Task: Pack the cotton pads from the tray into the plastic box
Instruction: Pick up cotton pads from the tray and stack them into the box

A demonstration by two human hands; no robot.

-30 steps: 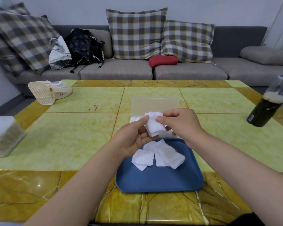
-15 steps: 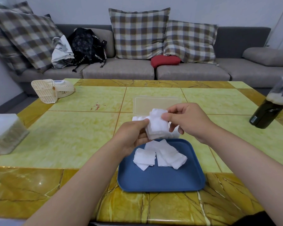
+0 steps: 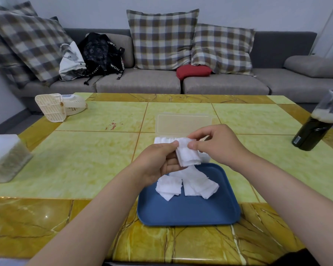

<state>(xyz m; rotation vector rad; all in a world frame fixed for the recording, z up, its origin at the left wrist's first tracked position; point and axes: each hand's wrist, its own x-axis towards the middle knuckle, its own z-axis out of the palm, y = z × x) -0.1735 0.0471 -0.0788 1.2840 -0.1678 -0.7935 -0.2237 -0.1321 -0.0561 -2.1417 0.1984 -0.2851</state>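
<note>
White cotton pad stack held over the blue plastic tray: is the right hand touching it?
Touching. The head view shows the right hand pinching the white cotton pad stack at its upper edge with thumb and fingers.

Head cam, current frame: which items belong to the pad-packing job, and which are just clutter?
Job:
- stack of cotton pads, pinched by left hand and right hand
- loose cotton pads
- blue tray
- plastic box, lid open

Lying about:
- dark bottle
- small cream fan
- white-topped box
- black bag
- red cushion
</note>
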